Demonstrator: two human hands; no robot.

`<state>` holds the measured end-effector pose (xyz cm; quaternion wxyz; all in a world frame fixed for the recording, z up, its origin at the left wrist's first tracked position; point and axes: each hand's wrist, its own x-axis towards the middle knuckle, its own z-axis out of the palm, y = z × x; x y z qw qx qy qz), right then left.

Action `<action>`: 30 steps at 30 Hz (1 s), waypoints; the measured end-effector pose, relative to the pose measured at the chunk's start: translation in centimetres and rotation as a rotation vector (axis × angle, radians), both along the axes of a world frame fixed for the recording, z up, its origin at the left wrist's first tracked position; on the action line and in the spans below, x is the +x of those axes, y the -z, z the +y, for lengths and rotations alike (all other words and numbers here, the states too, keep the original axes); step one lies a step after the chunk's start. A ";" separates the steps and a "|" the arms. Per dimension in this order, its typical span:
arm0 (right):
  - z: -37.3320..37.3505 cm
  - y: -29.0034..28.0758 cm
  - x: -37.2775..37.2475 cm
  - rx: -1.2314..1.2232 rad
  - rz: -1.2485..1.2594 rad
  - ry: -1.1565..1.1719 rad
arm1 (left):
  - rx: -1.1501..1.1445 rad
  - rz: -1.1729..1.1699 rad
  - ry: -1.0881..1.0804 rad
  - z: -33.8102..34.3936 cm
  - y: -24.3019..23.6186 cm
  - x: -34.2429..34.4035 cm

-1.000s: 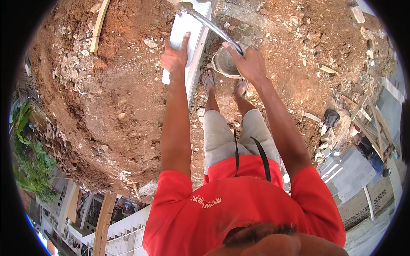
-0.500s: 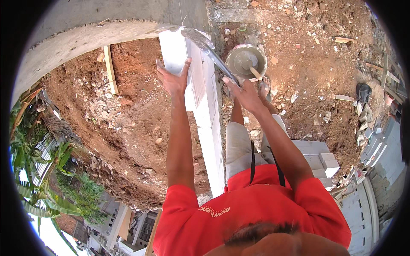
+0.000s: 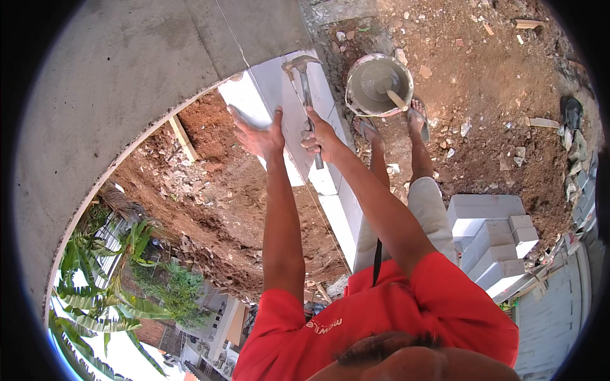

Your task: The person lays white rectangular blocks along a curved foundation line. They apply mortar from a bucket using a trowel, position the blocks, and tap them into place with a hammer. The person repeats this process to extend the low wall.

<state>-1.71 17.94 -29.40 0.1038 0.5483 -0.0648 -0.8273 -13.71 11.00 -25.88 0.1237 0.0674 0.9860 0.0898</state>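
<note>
My left hand (image 3: pixel 257 134) rests flat with spread fingers on the top white block (image 3: pixel 274 95) of a low block wall. My right hand (image 3: pixel 319 138) grips the handle of a hammer (image 3: pixel 302 79), whose metal head lies over the far end of that block. A thin string line (image 3: pixel 232 35) runs along the wall's edge. Both arms reach forward from my red shirt.
A grey bucket (image 3: pixel 356 95) of wet mortar with a tool in it stands right of the wall by my sandalled feet. A stack of white blocks (image 3: pixel 492 238) sits at the right. A curved concrete slab (image 3: pixel 108 95) fills the left, with red earth and rubble around.
The view has swung so the concrete slab now fills the upper left. The hammer has come down onto the block top, and my left hand stays on the block.
</note>
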 end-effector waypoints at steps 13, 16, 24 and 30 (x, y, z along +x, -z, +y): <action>-0.8 -0.9 -0.5 0.305 -0.045 -0.113 | -0.102 -0.016 0.053 -1.0 0.4 -1.2; -1.4 -3.0 2.0 0.512 -0.100 -0.262 | -0.076 0.069 0.137 -0.7 0.3 -0.6; 5.2 -16.7 8.0 1.604 0.352 -0.577 | -0.094 0.191 0.056 -3.2 3.2 0.0; 6.4 -10.6 3.3 1.873 0.469 -0.864 | -0.098 0.305 0.114 -3.0 4.0 0.6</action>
